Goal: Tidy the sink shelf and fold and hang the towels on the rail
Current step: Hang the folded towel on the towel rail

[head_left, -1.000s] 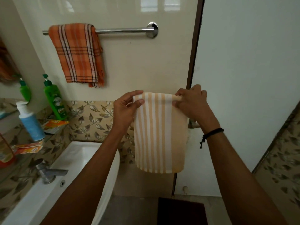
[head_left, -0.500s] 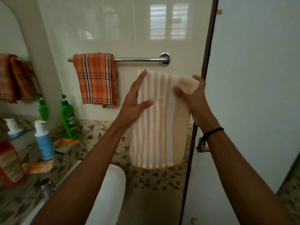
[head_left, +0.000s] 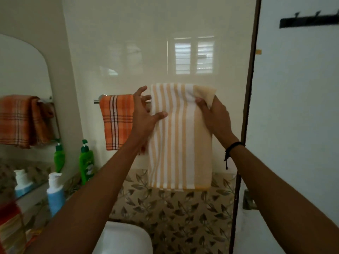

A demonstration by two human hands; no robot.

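A folded yellow-and-white striped towel [head_left: 180, 140] hangs in front of the chrome rail [head_left: 96, 101], its top edge just above rail height. My left hand [head_left: 145, 114] holds its left edge, thumb on the front and fingers spread behind. My right hand [head_left: 213, 114] pinches the upper right corner. An orange plaid towel [head_left: 117, 121] hangs folded over the rail's left part. The rail's right part is hidden behind the striped towel.
A green pump bottle [head_left: 86, 162] and a blue-and-white bottle [head_left: 55, 195] stand on the sink shelf at the left, under a mirror [head_left: 22, 74]. The white basin [head_left: 126, 239] is below. A white door [head_left: 297, 125] with a hook rack [head_left: 308, 21] is at the right.
Both hands have lifted the striped towel from chest height up to the rail. The view has tilted upward with it. The orange towel has not moved.
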